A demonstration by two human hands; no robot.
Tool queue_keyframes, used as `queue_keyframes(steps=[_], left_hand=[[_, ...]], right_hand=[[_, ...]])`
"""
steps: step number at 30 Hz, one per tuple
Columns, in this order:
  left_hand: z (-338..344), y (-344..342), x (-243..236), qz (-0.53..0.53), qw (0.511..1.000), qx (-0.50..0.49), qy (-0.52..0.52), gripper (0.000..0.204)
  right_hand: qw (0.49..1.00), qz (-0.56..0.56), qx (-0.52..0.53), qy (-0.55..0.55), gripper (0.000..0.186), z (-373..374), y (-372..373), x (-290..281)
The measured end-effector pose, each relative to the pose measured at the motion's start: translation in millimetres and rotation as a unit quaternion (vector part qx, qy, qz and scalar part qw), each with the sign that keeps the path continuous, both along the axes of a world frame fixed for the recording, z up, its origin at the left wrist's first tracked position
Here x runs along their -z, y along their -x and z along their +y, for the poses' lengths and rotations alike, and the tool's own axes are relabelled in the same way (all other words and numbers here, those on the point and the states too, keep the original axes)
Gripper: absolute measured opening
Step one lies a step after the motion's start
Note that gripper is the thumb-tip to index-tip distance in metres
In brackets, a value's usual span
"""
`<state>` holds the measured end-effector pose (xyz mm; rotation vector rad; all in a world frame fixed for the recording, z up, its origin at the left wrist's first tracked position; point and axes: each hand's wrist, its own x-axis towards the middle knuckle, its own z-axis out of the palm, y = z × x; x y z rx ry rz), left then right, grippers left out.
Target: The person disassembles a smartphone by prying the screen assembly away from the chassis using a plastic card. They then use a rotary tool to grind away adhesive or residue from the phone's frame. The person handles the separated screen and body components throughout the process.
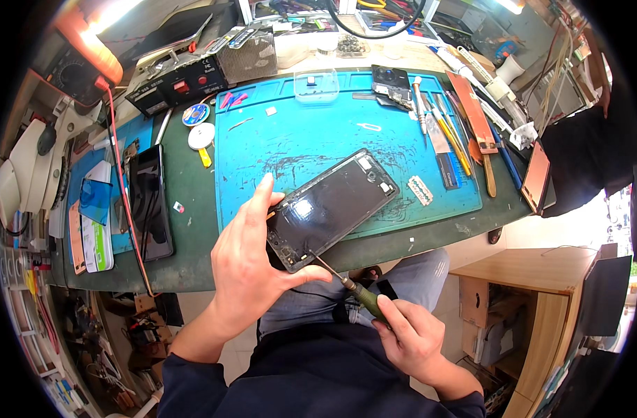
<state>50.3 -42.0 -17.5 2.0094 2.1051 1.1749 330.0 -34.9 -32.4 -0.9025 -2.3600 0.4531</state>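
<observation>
A black phone frame (pixel 332 205), its flat inner face upward, lies slanted over the near edge of the blue work mat (pixel 290 146). My left hand (pixel 245 254) grips its lower left end, fingers along the far side and thumb at the near corner. In my right hand (pixel 412 334) is a thin-shafted tool with a green handle (pixel 366 299), probably a screwdriver. The tool's tip reaches the phone frame's near edge, close to my left thumb. Whether the tip touches or enters the frame, I cannot tell.
Right of the phone frame lies a razor blade (pixel 420 190). Pens and tweezers-like tools (pixel 447 136) line the mat's right side. A clear plastic box (pixel 316 86) stands at the back. Another dark phone (pixel 151 202) lies left, beside a red cable (pixel 125 202). Someone in dark clothing (pixel 586 150) is at the right.
</observation>
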Motion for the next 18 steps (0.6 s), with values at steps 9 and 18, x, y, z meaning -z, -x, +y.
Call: queue_keyframes(steps=[9, 18], left_hand=[[-0.6, -1.7, -2.0, -0.013, 1.0, 0.005, 0.026, 0.117], [-11.7, 8.3, -20.4, 0.058, 0.964, 0.258, -0.039, 0.036]], right_hand=[[0.999, 0.022, 0.015, 0.019, 0.06, 3.1, -3.2, 1.4], [0.995, 0.006, -0.075, 0.072, 0.06, 9.7, -29.1, -12.0]])
